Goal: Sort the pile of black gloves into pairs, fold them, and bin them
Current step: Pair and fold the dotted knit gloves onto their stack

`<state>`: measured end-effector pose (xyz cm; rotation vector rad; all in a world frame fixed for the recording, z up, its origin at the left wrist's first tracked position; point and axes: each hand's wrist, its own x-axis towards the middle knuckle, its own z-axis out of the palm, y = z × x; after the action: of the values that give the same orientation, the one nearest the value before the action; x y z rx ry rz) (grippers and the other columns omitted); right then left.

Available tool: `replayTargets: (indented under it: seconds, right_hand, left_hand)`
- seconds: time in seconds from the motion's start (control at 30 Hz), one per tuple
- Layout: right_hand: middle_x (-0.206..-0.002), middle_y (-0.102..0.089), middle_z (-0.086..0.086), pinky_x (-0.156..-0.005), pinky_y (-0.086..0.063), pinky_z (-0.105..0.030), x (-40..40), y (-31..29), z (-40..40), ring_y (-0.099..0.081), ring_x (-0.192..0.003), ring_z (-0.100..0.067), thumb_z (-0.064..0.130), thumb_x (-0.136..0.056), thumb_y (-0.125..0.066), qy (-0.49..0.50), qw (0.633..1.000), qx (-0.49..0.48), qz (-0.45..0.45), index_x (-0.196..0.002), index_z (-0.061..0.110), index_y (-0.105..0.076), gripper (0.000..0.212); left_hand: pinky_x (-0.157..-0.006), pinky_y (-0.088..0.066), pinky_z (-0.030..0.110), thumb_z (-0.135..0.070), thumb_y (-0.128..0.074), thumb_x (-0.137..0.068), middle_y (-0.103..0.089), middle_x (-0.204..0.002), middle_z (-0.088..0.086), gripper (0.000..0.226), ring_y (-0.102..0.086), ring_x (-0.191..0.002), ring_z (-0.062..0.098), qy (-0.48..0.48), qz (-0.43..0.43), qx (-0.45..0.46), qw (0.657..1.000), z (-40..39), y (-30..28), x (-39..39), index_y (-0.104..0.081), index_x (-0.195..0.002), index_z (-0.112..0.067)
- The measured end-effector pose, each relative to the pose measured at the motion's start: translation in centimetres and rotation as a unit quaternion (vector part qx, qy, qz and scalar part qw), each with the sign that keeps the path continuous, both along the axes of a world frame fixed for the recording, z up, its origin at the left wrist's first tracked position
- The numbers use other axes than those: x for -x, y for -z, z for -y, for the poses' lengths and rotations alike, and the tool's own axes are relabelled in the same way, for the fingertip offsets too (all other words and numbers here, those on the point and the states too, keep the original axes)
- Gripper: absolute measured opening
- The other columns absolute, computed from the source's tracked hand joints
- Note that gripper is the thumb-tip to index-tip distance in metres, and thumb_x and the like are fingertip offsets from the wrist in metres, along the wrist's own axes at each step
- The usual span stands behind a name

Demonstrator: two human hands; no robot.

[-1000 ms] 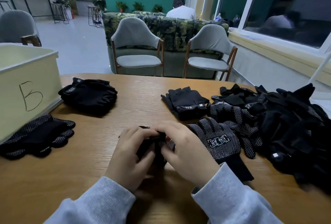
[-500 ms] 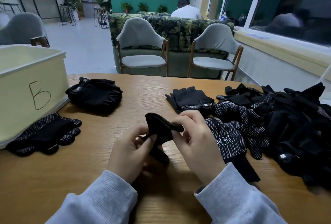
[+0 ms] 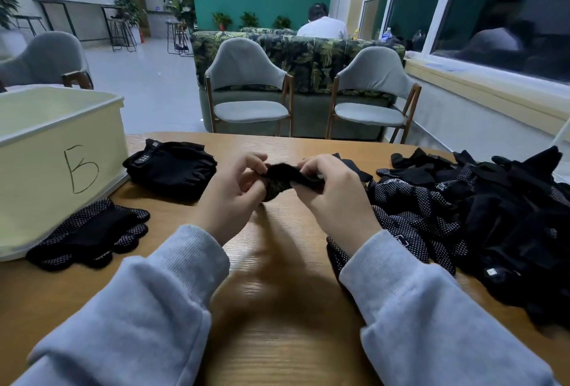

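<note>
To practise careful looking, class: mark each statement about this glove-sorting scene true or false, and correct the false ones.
1. Both hands hold one dark folded glove bundle above the table. True: the left hand and right hand pinch it between them.
2. The bin is marked with the letter A. False: it shows a handwritten B.
3. The unsorted glove pile lies to the person's right. True.
4. The dotted gloves lie inside the bin. False: they lie on the table in front of it.
5. The two grey chairs across the table are occupied. False: both seats are bare.
</note>
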<state>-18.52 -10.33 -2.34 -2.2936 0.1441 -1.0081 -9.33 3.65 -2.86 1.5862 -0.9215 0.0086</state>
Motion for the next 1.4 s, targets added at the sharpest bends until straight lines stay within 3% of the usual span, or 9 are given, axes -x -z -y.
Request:
replayTargets:
  seconds: [0.13, 0.37, 0.53, 0.67, 0.83, 0.97, 1.1, 1.17, 1.4]
  right_hand:
    - [-0.109, -0.061, -0.004, -0.086, -0.033, -0.004, 0.3, 0.6, -0.4, -0.051, -0.103, -0.005, 0.0, -0.077, -0.07, -0.025, 0.998, 0.031, -0.055, -0.081, 0.015, -0.056, 0.02]
    - [-0.108, -0.062, -0.003, -0.088, -0.047, -0.034, 2.4, 3.6, -1.5, -0.06, -0.102, -0.02, 0.017, -0.081, -0.068, -0.026, 0.971, 0.085, -0.221, -0.091, 0.022, -0.061, 0.014]
    - [-0.102, -0.066, 0.001, -0.089, -0.046, -0.032, 4.0, 3.8, -1.9, -0.058, -0.105, -0.015, 0.015, -0.083, -0.065, -0.057, 0.963, 0.1, -0.242, -0.093, 0.018, -0.065, 0.011]
    - [-0.103, -0.065, 0.004, -0.089, -0.043, -0.027, 5.2, 3.8, -2.3, -0.057, -0.103, -0.012, 0.013, -0.085, -0.061, -0.066, 0.961, 0.112, -0.242, -0.098, 0.019, -0.067, 0.015]
    - [-0.105, -0.066, 0.005, -0.089, -0.041, -0.024, 6.8, 3.9, -3.1, -0.056, -0.101, -0.011, 0.016, -0.088, -0.057, -0.078, 0.957, 0.126, -0.248, -0.105, 0.02, -0.067, 0.02]
    - [-0.101, -0.067, 0.005, -0.089, -0.042, -0.026, 7.7, 4.4, -3.6, -0.056, -0.098, -0.01, 0.017, -0.087, -0.058, -0.099, 0.955, 0.13, -0.248, -0.103, 0.021, -0.069, 0.019]
    - [-0.092, -0.068, 0.005, -0.082, -0.045, -0.027, 8.1, 4.8, -3.9, -0.057, -0.09, -0.01, 0.031, -0.078, -0.05, -0.104, 0.958, 0.121, -0.238, -0.096, 0.023, -0.071, 0.029]
    - [-0.087, -0.069, 0.007, -0.078, -0.047, -0.028, 8.4, 4.9, -4.0, -0.057, -0.085, -0.008, 0.036, -0.075, -0.047, -0.106, 0.961, 0.121, -0.223, -0.091, 0.024, -0.071, 0.032]
    - [-0.08, -0.067, 0.011, -0.073, -0.05, -0.032, 10.1, 4.5, -2.4, -0.059, -0.079, -0.011, 0.037, -0.076, -0.05, -0.064, 0.976, 0.126, -0.167, -0.08, 0.024, -0.068, 0.023]
  left_hand:
    - [-0.096, -0.04, 0.012, 0.009, -0.049, -0.088, -0.05, -0.122, -0.002, 0.03, -0.054, -0.11, 0.0, 0.012, 0.032, -0.042, 0.999, -0.6, 1.5, -0.9, -0.049, -0.084, -0.02]
    - [-0.091, -0.035, 0.005, -0.009, -0.052, -0.084, -0.047, -0.119, -0.016, 0.006, -0.042, -0.109, -0.021, 0.045, 0.099, -0.168, 0.98, -3.3, 6.1, -0.5, -0.051, -0.087, -0.015]
    - [-0.094, -0.028, 0.003, -0.009, -0.061, -0.079, -0.047, -0.127, -0.01, 0.025, -0.037, -0.121, -0.012, 0.042, 0.135, -0.223, 0.964, -5.0, 6.6, -0.1, -0.052, -0.079, -0.033]
    - [-0.095, -0.038, 0.016, -0.036, -0.05, -0.069, -0.038, -0.127, -0.027, 0.022, -0.044, -0.117, -0.004, 0.033, 0.123, -0.253, 0.959, -6.0, 6.4, 1.0, -0.05, -0.089, -0.045]
    - [-0.093, -0.027, 0.002, -0.019, -0.059, -0.075, -0.038, -0.128, -0.022, 0.023, -0.039, -0.123, -0.001, 0.033, 0.125, -0.271, 0.954, -6.9, 6.6, 1.8, -0.057, -0.075, -0.042]
    - [-0.108, -0.015, 0.016, 0.002, -0.053, -0.086, -0.036, -0.134, -0.014, 0.038, -0.009, -0.134, 0.0, 0.023, 0.095, -0.286, 0.953, -7.0, 6.7, 2.3, -0.056, -0.077, -0.035]
    - [-0.109, -0.023, 0.023, -0.04, -0.046, -0.082, -0.04, -0.128, -0.023, 0.011, -0.023, -0.132, -0.001, 0.045, 0.094, -0.249, 0.963, -6.1, 6.0, 4.5, -0.053, -0.09, -0.04]
    - [-0.113, -0.011, 0.023, -0.061, -0.034, -0.072, -0.037, -0.131, -0.026, 0.034, -0.019, -0.135, -0.005, 0.068, 0.137, -0.279, 0.948, -5.6, 6.5, 5.2, -0.047, -0.1, -0.047]
    - [-0.113, 0.006, 0.023, -0.072, -0.026, -0.065, -0.025, -0.133, -0.037, 0.05, -0.001, -0.134, -0.014, 0.078, 0.18, -0.355, 0.914, -5.4, 7.1, 5.8, -0.04, -0.11, -0.056]
